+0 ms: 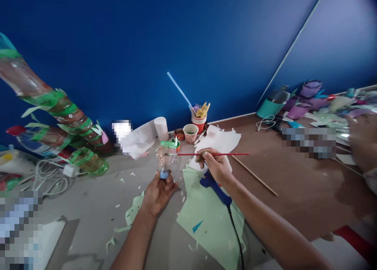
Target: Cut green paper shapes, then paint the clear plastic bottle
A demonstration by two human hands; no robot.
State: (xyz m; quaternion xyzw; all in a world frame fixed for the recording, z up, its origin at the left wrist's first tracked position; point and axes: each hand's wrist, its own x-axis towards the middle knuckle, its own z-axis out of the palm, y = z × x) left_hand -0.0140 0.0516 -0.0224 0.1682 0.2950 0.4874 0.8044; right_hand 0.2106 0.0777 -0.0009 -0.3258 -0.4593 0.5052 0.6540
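Note:
My left hand (160, 192) is closed on the blue cap of a cut clear plastic bottle (168, 160), held cap down. Green paint colours the bottle's upper edge. A thin red paintbrush (235, 154) lies level in the closed fingers of my right hand (216, 166). Its bristle end overlaps the side of the bottle; I cannot tell if they touch. Just below my right hand, a blue glue gun (217, 189) with a black cord rests on light green paper sheets (203, 223). Beyond the hands stands a paper cup (191, 134) with greenish contents.
A wooden stick (256, 175) lies on the table to the right. Behind are a red cup (199, 124) of plastic cutlery and a white cylinder (161, 128). Painted joined bottles (70, 116) lean at left near a white cable (51, 175). Another person's hand (363, 140) is at far right.

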